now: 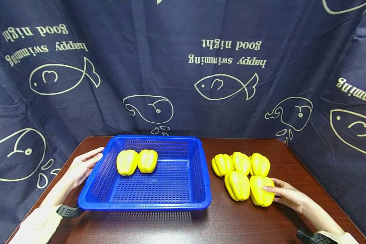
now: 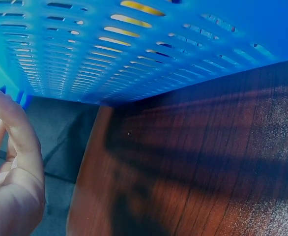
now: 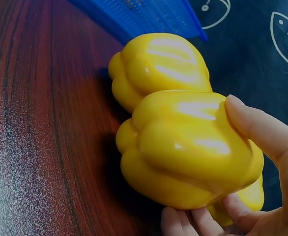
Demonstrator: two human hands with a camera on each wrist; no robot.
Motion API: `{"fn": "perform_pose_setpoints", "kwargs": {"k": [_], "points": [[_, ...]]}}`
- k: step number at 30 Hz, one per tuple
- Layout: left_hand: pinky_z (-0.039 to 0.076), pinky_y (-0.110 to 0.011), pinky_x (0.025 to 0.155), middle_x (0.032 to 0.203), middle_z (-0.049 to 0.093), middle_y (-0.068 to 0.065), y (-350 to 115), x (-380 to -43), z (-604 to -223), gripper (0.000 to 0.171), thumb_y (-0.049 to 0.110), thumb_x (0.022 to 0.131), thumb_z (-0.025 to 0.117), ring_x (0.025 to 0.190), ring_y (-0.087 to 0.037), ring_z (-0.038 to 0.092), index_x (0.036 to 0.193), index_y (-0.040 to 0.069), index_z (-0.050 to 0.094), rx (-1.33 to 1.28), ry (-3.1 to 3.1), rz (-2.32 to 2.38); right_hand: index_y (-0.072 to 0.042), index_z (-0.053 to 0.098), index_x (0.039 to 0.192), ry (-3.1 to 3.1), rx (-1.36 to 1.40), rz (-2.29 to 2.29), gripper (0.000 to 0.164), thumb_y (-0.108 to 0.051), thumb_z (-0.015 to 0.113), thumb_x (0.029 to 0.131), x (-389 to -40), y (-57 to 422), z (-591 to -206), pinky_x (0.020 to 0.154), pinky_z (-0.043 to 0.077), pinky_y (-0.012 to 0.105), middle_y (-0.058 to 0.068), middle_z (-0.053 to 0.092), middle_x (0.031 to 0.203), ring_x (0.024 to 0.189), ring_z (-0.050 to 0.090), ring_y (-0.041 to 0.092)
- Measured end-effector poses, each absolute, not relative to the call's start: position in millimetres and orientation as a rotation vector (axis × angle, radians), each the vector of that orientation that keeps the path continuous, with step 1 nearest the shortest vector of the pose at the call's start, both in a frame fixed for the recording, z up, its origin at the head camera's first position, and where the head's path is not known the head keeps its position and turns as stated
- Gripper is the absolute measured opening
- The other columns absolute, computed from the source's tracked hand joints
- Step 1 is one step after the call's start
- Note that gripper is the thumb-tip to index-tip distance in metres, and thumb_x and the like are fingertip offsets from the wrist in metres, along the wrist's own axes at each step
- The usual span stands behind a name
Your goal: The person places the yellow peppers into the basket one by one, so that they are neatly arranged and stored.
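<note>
My right hand (image 1: pixel 288 196) grips a yellow bell pepper (image 1: pixel 260 193), the front right one of a group. Its thumb lies on the near side and its fingers reach around beneath, as the right wrist view shows with this bell pepper (image 3: pixel 193 147). Another bell pepper (image 1: pixel 237 185) sits right beside it, and three more, including one bell pepper (image 1: pixel 241 163), form a row behind. At the left, my left hand (image 1: pixel 80 167) pinches the rim of a blue plastic basket (image 1: pixel 144 205). Inside the basket, at its back left, two yellow bell peppers (image 1: pixel 127 162) stand side by side.
The dark brown wooden table (image 1: pixel 231 223) carries everything. A navy curtain (image 1: pixel 177 67) with fish drawings hangs close behind the table's back edge and along both sides. The basket's slotted wall (image 2: pixel 95 54) rises beside my left hand.
</note>
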State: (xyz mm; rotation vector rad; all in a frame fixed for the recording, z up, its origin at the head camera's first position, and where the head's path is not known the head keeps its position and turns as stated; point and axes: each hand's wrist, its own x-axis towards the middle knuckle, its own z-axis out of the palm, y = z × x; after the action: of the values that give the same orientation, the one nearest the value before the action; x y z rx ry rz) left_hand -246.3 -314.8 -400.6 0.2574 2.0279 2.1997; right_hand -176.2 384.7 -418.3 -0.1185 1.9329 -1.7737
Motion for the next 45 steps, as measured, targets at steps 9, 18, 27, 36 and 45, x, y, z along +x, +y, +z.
{"fn": "perform_pose_setpoints", "kwargs": {"k": [9,18,27,36,45], "points": [[0.058,-0.024,0.071,0.105,0.069,0.017,-315,-248,-402,0.032,0.015,0.101,0.050,0.088,-0.005,0.069,0.129,0.028,0.058,0.260,2.003,2.214,-0.004,0.032,0.132,2.025,-0.086,-1.680,0.040,-0.016,0.051,0.098,-174,387,-414,0.088,0.052,0.029,-0.010,0.060,0.110,0.101,0.062,0.006],[0.058,-0.024,0.072,0.105,0.069,0.017,-315,-247,-403,0.033,0.016,0.100,0.051,0.089,-0.005,0.069,0.131,0.027,0.057,0.266,1.999,2.223,-0.002,0.032,0.130,2.064,-0.117,-1.682,0.040,-0.015,0.052,0.098,-175,383,-398,0.086,0.054,0.028,-0.009,0.062,0.109,0.100,0.065,0.007],[0.058,-0.024,0.072,0.105,0.069,0.018,-316,-248,-404,0.032,0.015,0.101,0.050,0.089,-0.005,0.069,0.127,0.029,0.060,0.271,1.991,2.233,0.010,0.024,0.135,2.193,-0.112,-1.634,0.058,-0.018,0.056,0.095,-177,372,-375,0.084,0.056,0.027,-0.008,0.064,0.105,0.095,0.067,0.008],[0.058,-0.024,0.071,0.105,0.069,0.017,-315,-247,-405,0.033,0.011,0.101,0.048,0.088,-0.005,0.069,0.124,0.030,0.061,0.292,1.962,2.259,0.011,0.024,0.134,2.237,-0.133,-1.637,0.059,-0.015,0.058,0.094,-181,356,-351,0.081,0.057,0.027,-0.011,0.066,0.100,0.090,0.068,0.008],[0.057,-0.024,0.070,0.104,0.070,0.016,-314,-247,-405,0.032,0.011,0.101,0.049,0.087,-0.005,0.069,0.122,0.029,0.063,0.297,1.948,2.279,0.009,0.032,0.133,2.340,-0.138,-1.598,0.055,-0.014,0.062,0.092,-187,333,-326,0.077,0.057,0.024,-0.011,0.067,0.096,0.086,0.067,0.006]]}}
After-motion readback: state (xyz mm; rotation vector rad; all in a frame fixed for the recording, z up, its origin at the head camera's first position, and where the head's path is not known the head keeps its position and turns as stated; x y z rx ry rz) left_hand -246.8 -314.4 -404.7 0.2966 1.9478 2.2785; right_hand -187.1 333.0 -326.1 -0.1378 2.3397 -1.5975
